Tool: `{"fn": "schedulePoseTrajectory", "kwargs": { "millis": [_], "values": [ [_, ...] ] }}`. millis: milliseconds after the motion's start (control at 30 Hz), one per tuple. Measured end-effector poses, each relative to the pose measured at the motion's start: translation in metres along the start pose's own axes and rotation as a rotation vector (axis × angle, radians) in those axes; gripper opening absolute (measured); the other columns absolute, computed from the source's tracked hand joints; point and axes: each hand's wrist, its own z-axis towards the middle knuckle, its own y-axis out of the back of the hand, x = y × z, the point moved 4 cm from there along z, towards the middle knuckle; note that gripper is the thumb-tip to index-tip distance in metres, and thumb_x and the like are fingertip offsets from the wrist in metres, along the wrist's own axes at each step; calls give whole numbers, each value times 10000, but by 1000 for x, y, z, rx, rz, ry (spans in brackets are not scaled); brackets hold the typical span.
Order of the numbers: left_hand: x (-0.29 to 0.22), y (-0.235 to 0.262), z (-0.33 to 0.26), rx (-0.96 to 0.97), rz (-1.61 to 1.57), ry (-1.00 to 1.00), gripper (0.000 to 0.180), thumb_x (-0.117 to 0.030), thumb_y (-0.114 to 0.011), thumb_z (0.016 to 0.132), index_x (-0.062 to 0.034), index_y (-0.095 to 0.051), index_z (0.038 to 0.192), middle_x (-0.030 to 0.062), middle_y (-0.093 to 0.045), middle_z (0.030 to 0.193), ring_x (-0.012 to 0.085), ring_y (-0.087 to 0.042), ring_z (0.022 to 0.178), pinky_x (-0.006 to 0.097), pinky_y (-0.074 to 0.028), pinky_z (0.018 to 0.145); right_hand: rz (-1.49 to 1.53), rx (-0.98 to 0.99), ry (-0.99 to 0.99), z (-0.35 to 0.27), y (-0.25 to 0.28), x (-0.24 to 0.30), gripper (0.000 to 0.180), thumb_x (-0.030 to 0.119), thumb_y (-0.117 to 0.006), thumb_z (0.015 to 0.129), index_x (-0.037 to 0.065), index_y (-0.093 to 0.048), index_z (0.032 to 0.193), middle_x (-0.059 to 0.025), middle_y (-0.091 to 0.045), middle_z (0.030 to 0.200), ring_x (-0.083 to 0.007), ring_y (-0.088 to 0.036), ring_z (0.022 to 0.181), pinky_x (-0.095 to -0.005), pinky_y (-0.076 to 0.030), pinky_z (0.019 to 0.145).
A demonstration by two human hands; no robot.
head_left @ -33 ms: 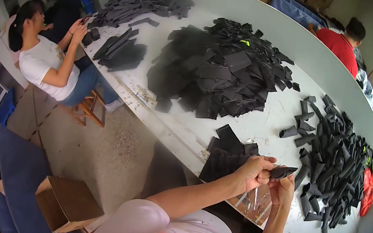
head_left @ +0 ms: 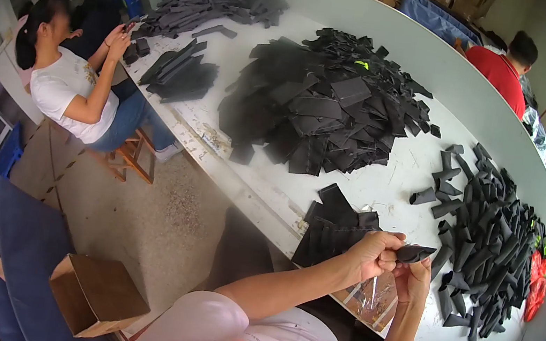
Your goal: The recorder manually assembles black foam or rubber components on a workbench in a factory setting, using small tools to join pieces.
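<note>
Between my two hands, above the near edge of the table, is a small black fabric piece point(head_left: 414, 254), rolled or folded into a tube. My left hand point(head_left: 377, 253) pinches its left end, fingers curled. My right hand point(head_left: 413, 280) grips it from below and the right side, partly hidden behind the piece. Flat black fabric pieces point(head_left: 336, 222) lie stacked on the table just left of my hands. To the right spreads a pile of black fabric tubes point(head_left: 485, 237), shaped much like the held one.
A large heap of flat black pieces point(head_left: 339, 103) covers the middle of the white table point(head_left: 415, 167). A raised white wall point(head_left: 407, 32) borders the far side. A seated person point(head_left: 73, 91) works at the left. An open cardboard box point(head_left: 95, 299) stands lower left; a red bag point(head_left: 536, 287) lies far right.
The whole view has shifted very slightly. My hands keep the same hold on the black fabric tube.
</note>
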Motion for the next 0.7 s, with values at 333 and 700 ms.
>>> {"fn": "schedulePoseTrajectory", "kwargs": {
  "millis": [333, 700],
  "values": [
    [-8, -19, -1, 154, -227, 23, 185, -59, -519, 745, -54, -468, 923, 23, -471, 592, 56, -284, 346, 189, -198, 333, -247, 145, -26, 11, -29, 36, 112, 108, -586, 752, -1, -563, 737, -46, -545, 621, -88, -490, 498, -173, -384, 460],
    [3, 6, -8, 43, 163, -176, 237, -27, -500, 751, -25, -416, 973, 29, -498, 644, 33, -288, 343, 178, -204, 325, -10, 86, -67, 4, -4, -2, 122, 68, -592, 726, -7, -535, 803, -76, -558, 720, -132, -534, 556, -205, -415, 464]
  ]
}}
